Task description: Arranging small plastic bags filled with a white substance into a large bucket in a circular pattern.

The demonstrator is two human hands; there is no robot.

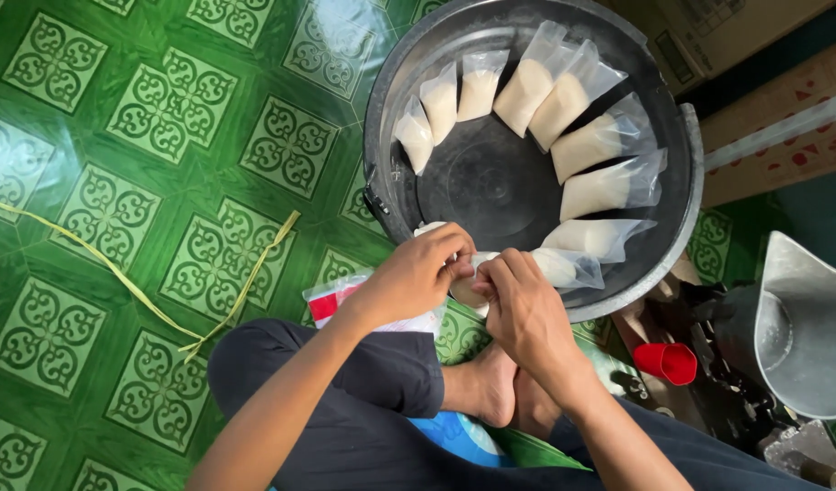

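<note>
Clear bag (556,266), seemingly white-filled

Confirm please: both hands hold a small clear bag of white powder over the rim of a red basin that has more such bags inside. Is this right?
Not quite: the basin is dark grey, not red. The head view shows it. The rest holds: the left hand and the right hand hold a small clear bag of white powder at its rim, and more bags lie inside.

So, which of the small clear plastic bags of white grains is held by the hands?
The bag at the basin's near rim, between left hand and right hand; the others lie untouched.
</note>
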